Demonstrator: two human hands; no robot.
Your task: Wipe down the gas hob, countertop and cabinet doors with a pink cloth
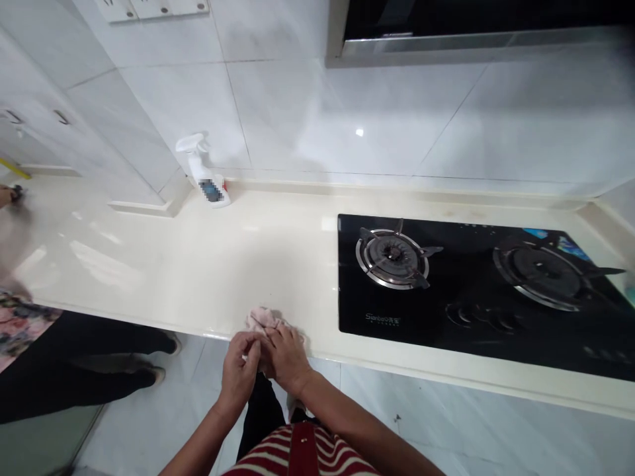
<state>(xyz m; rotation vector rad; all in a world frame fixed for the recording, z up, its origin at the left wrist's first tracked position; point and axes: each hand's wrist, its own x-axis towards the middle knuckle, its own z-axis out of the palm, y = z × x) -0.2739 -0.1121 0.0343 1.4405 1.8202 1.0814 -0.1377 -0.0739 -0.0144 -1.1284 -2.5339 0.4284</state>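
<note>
A crumpled pale pink cloth (262,318) lies on the front edge of the cream counter (278,258). My right hand (288,357) rests over the cloth, with its fingers bent round it. Right beside it, my left hand (242,362) is closed, thumb and fingertips brought together near the right hand's fingers. What the left fingertips hold, if anything, is hidden. A white spray bottle (214,192) stands at the back of the counter, against the tiled wall.
A black glass gas hob (417,317) with two burners is set into the counter on the right. Above it hangs a dark range hood (421,43). At the left, another person (30,330) stands by the counter. Wall sockets (149,8) sit at the top left.
</note>
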